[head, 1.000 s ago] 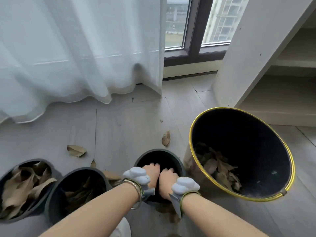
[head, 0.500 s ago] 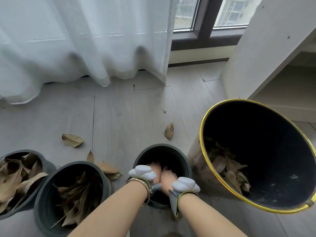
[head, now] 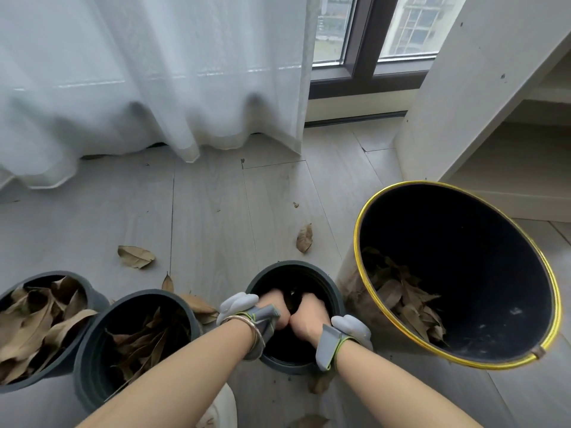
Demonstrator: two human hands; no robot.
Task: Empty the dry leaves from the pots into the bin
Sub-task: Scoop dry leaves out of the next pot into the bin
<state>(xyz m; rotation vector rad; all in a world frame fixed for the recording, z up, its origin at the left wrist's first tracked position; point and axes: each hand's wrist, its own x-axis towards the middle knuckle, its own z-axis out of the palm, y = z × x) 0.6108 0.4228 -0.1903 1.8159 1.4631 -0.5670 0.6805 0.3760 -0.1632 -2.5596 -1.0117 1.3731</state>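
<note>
Both hands, left hand point(head: 273, 305) and right hand point(head: 309, 319), reach side by side into the round dark-grey plastic pot point(head: 295, 316); fingers hidden, so their hold is unclear; loose leaves could spill crossing to the gold-rimmed black bin point(head: 457, 273) just beside it.

Single head view — looking forward, down, close over floor point(head: 216, 211)

Open floor point(head: 210, 211) is left across the centre of the frame, dotted by loose leaves point(head: 136, 256). The lower edge is blocked by three pots point(head: 332, 291) at left and centre and the bin point(head: 364, 242) at right.
</note>
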